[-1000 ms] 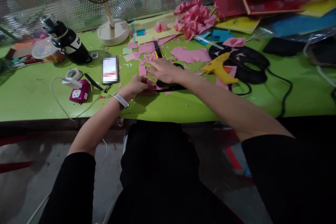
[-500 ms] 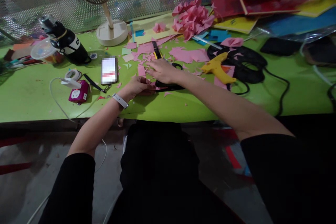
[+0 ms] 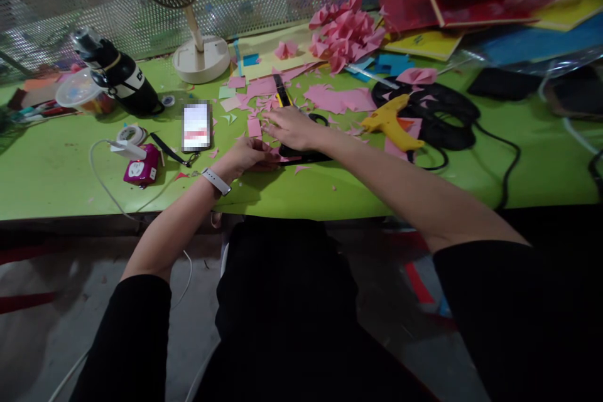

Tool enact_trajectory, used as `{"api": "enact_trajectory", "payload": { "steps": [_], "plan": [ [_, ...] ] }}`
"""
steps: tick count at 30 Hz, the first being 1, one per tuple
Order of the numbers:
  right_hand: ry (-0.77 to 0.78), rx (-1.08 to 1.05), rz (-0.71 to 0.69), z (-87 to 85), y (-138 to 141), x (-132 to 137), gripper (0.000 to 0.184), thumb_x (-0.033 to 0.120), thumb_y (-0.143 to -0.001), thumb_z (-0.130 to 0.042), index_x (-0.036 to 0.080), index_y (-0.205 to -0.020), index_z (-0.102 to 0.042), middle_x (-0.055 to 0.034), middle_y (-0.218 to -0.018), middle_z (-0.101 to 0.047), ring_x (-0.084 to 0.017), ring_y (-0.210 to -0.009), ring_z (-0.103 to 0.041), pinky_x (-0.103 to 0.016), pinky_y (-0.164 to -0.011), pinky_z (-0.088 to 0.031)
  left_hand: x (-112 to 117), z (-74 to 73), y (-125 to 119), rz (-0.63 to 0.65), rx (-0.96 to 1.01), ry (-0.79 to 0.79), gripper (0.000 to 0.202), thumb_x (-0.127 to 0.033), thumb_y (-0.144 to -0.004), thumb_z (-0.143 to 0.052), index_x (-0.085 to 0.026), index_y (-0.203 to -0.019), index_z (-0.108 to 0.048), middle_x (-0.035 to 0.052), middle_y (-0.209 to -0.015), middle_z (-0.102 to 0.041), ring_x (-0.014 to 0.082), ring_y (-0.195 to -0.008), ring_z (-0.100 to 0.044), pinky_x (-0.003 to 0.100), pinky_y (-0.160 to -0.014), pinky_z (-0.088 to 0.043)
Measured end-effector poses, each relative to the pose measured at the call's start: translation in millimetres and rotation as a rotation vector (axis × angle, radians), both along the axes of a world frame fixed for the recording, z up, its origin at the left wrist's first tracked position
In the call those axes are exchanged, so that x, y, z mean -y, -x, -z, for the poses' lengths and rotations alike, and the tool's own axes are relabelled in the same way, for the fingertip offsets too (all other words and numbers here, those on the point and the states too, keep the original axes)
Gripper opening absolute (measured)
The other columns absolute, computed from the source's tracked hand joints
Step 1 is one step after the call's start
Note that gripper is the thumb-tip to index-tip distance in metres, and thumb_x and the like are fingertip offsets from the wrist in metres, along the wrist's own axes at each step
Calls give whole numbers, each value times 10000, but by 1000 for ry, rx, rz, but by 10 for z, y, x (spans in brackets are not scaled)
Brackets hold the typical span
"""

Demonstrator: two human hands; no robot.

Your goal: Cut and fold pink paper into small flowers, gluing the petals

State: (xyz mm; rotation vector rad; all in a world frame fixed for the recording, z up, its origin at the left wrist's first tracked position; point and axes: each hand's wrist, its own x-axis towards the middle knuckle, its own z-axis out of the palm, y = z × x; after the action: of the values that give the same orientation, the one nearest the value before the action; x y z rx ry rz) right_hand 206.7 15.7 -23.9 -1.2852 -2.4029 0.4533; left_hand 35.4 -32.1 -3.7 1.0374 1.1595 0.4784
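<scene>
My left hand [image 3: 244, 156] rests low over the table with its fingers closed on a small piece of pink paper [image 3: 273, 154]. That paper lies at the left end of a dark, flat tool [image 3: 308, 155], which looks like a stapler, though my right hand covers much of it. Palm down, my right hand [image 3: 293, 127] reaches across above the tool with its fingers stretched out to the left. Between the hands lies a pink paper rectangle [image 3: 254, 126]. Scissors handles [image 3: 319, 119] and a yellow-and-black cutter knife [image 3: 282, 93] lie just beyond my right hand.
Pink scraps [image 3: 342, 98] litter the green table [image 3: 358, 191]. A yellow glue gun [image 3: 390, 120] lies right, beside a black cable. Folded pink paper pieces [image 3: 346, 34] are heaped behind. Left stand a phone [image 3: 196, 127], black bottle [image 3: 123, 78], fan [image 3: 201, 59] and magenta adapter [image 3: 141, 166].
</scene>
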Motion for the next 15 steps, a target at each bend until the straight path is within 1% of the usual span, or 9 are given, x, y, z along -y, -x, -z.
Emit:
{"api": "enact_trajectory", "payload": {
  "steps": [5,8,12,15],
  "plan": [
    [9,28,2,-38,6,16,499,396,-1002,-382,115,-1344,-613,-194,-1303,-651,-357,-1208,-558,-515,-1051,-389,13,-30,-8,-10,-14,9,169,-21,-788,-762,-107,-732,-628,15,-685,-702,97,-676,-693,314,-869,-592],
    [21,35,5,-65,12,40,506,404,-1004,-370,113,-1341,-611,-195,-1295,-653,-358,-1200,-560,-519,-1038,-392,22,-35,-9,-6,-20,4,161,-29,-773,-778,-103,-753,-637,14,-693,-698,98,-694,-693,327,-898,-585],
    [20,42,19,-74,27,52,487,382,-999,-371,105,-1308,-627,-204,-1277,-658,-362,-1185,-564,-519,-1033,-384,22,-23,-7,-8,-6,4,161,-25,-775,-766,-109,-749,-631,13,-701,-697,103,-707,-696,335,-910,-576],
    [14,50,9,-56,33,37,482,381,-994,-375,103,-1291,-634,-206,-1256,-665,-363,-1158,-572,-516,-1017,-393,6,-3,-4,9,-10,6,134,-34,-783,-754,-109,-757,-646,30,-725,-705,115,-740,-700,346,-932,-561]
  ]
}}
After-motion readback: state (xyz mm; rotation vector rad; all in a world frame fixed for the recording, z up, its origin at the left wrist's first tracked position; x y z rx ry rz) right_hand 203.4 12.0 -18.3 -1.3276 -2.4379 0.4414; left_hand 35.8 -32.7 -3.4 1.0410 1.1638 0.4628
